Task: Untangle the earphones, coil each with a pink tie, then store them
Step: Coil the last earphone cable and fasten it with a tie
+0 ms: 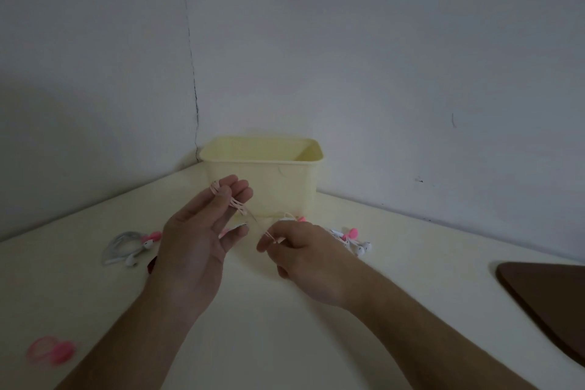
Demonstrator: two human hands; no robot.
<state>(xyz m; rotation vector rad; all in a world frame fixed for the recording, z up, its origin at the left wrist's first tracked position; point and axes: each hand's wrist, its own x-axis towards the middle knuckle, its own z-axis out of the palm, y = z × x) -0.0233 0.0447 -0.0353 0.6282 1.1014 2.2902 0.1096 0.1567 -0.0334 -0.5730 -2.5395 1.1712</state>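
Observation:
My left hand [196, 231] is raised over the table with a pale pink earphone cable [235, 204] looped round its fingers. A strand of that cable runs down to my right hand [297, 253], which pinches it between thumb and fingertips. A coiled white earphone [122, 247] with a pink tie [153, 236] lies to the left. Behind my right hand sit more white earphones [354, 244] with a pink tie [351, 233]. A pink coiled earphone with its tie [52, 350] lies at the near left. The pale yellow storage box [262, 174] stands in the corner.
The cream table [269, 326] meets two grey walls at the corner behind the box. A dark brown board [547, 298] lies at the right edge. A small dark red item [151, 263] peeks out beside my left wrist.

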